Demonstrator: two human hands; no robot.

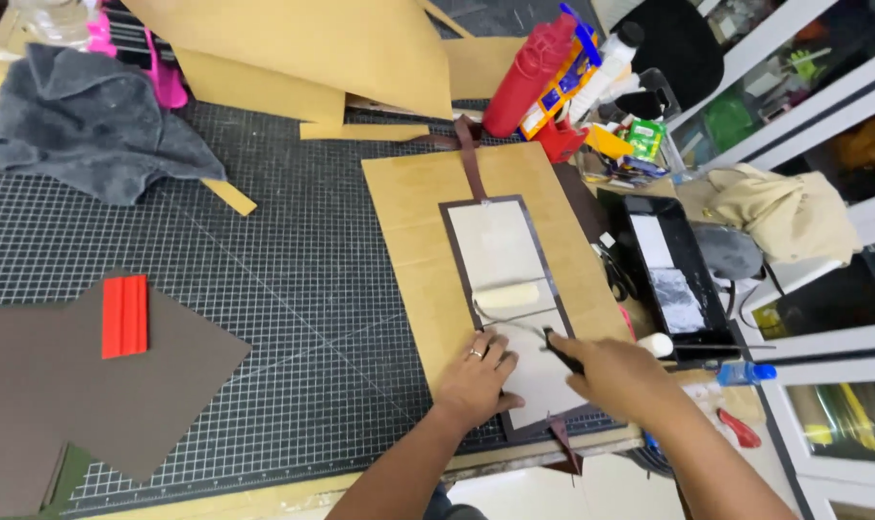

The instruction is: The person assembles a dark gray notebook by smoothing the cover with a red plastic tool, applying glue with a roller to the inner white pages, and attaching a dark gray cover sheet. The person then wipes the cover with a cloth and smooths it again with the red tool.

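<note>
Brown leather panel (553,289) near the cutting mat's (293,270) front edge is being glued: left hand (478,377) spread flat pins it, right hand (618,376) grips the roller (507,296), needing even strokes.

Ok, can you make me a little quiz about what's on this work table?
1. True or false: the left hand presses flat on the dark-edged panel.
2. What does the right hand hold? A) scissors B) small roller C) pencil
3. What colour is the tall bottle at the back?

Key: 1 true; 2 B, by its black handle, roller head on the pale sheet; 3 red.
</note>
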